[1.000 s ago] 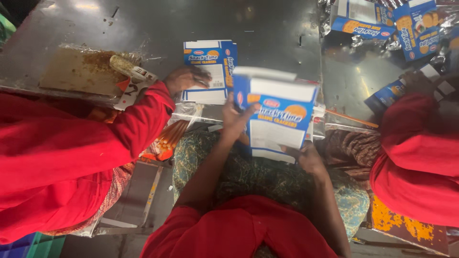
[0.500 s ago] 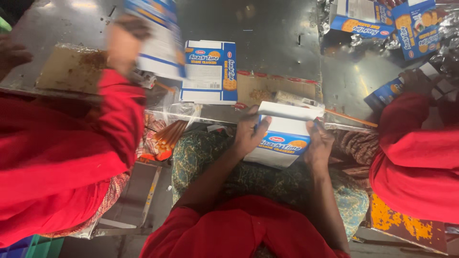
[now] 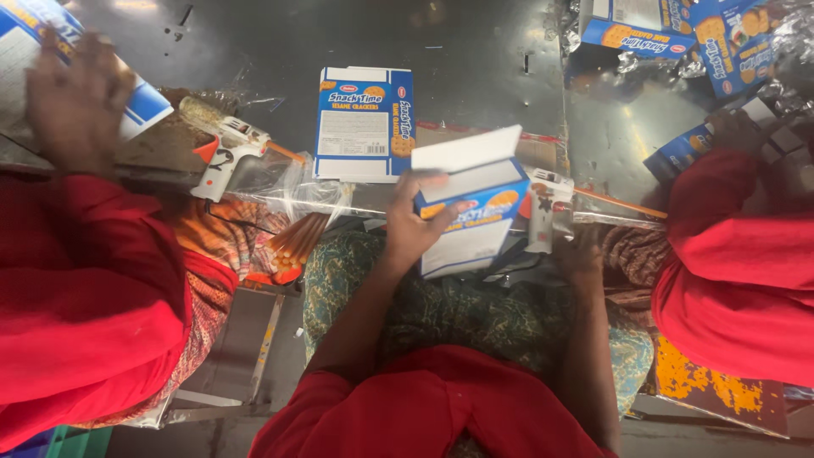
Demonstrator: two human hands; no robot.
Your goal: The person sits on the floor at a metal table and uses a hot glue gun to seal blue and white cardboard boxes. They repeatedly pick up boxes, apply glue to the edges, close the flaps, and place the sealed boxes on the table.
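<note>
My left hand [image 3: 414, 219] grips a blue and white cracker carton [image 3: 475, 208] by its left side, just above my lap. The carton's white top flap stands open. My right hand [image 3: 581, 250] is off the carton and lies against the handle of a white glue gun [image 3: 543, 208] with an orange nozzle, right of the carton. Whether its fingers close on the gun is not visible. A second carton [image 3: 365, 123] lies flat on the dark metal table [image 3: 475, 59] beyond my hands.
On the left, a co-worker in a red sleeve [image 3: 76, 254] lifts a carton [image 3: 140, 102]; another glue gun [image 3: 227, 151] and orange glue sticks [image 3: 297, 242] lie nearby. A second co-worker's hand [image 3: 736, 127] handles cartons on the right. Cartons and foil packs [image 3: 704, 38] are piled at the far right.
My right hand has left the carton and moved right to the glue gun. My left hand alone now holds the carton. The left co-worker's carton has swung further left.
</note>
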